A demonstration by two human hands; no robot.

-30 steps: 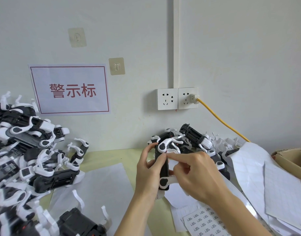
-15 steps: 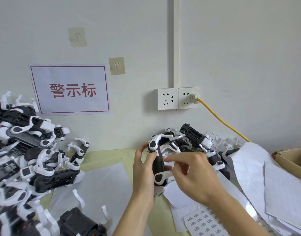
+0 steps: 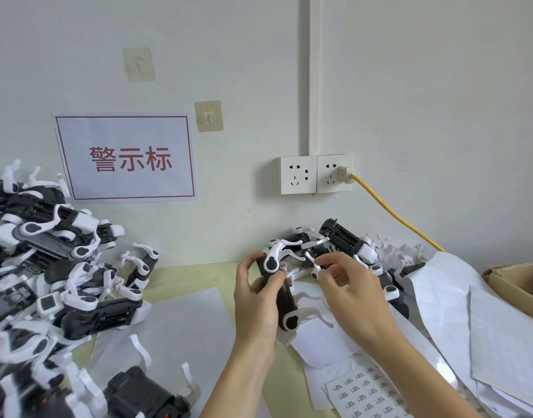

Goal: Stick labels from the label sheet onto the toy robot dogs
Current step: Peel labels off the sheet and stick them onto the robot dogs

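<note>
My left hand (image 3: 254, 303) grips a black toy robot dog (image 3: 286, 303) with white legs, held upright above the table. My right hand (image 3: 349, 292) is just right of it, its thumb and forefinger pinching one of the dog's upper white legs. The label sheet (image 3: 364, 393), printed with several small black-marked labels, lies on the table under my right forearm. I cannot make out a label on the dog's body or on my fingertips.
A big pile of toy dogs (image 3: 48, 267) fills the left side, and a smaller pile (image 3: 346, 239) lies against the wall behind my hands. Used backing sheets (image 3: 470, 312) and a cardboard box (image 3: 518, 282) are at the right. A yellow cable (image 3: 392, 212) runs from the wall socket (image 3: 315, 173).
The dog has turned in my left hand, which has shifted left. My right hand has come off the dog's body and moved up and right to its white leg.
</note>
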